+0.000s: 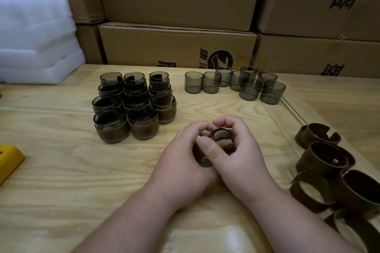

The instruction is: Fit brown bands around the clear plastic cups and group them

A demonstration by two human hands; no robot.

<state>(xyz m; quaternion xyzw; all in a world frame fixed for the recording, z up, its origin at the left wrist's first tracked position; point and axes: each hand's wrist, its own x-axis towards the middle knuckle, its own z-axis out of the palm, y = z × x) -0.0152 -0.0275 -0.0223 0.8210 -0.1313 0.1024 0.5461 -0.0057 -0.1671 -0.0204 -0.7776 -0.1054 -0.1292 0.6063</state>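
Both hands meet at the table's middle around one clear smoky cup [222, 136] with a brown band [202, 158] on it. My left hand [185, 154] grips the banded cup from the left, thumb on top. My right hand [242, 154] curls its fingers over the cup's rim from the right. Several banded cups [131, 107] stand packed in rows at the left. Several bare clear cups [236, 84] stand grouped at the back right. Loose brown bands [327, 160] lie piled at the right edge.
Stacked cardboard boxes [176, 43] wall off the back of the wooden table [61, 170]. White foam sheets [35, 41] are piled at the back left. A yellow object [9, 160] pokes in at the left edge.
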